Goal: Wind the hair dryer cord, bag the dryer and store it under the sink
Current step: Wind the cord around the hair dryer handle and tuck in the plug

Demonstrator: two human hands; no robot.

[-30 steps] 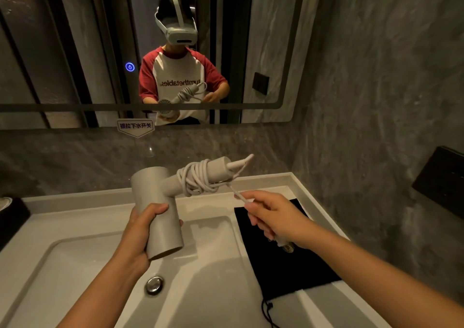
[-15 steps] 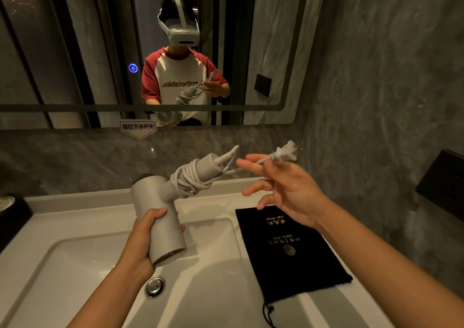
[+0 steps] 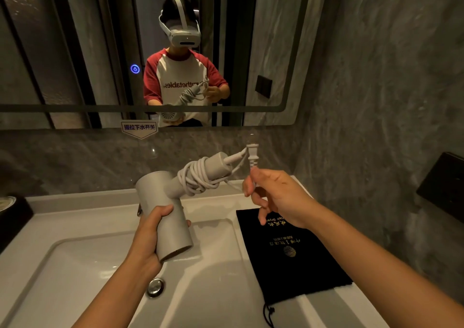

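A grey hair dryer [image 3: 160, 202] is held over the sink, its barrel gripped by my left hand [image 3: 150, 232]. Its handle points up and to the right, with the white cord [image 3: 198, 177] wound around it in several loops. My right hand [image 3: 273, 197] pinches the cord just below the white plug [image 3: 252, 155], which stands upright beside the handle's tip. A flat black drawstring bag [image 3: 291, 257] with gold lettering lies on the counter to the right of the basin, under my right forearm.
The white sink [image 3: 75, 265] with a chrome drain knob [image 3: 155, 287] lies below the dryer. A mirror fills the back wall and reflects me. A grey marble wall stands close on the right with a black panel [image 3: 444, 184]. A dark object [image 3: 10, 214] sits at the counter's left.
My right hand swung from low beside the dryer up and right with the plug, then came back toward the handle tip, turning the plug upright. The dryer stayed in my left hand.
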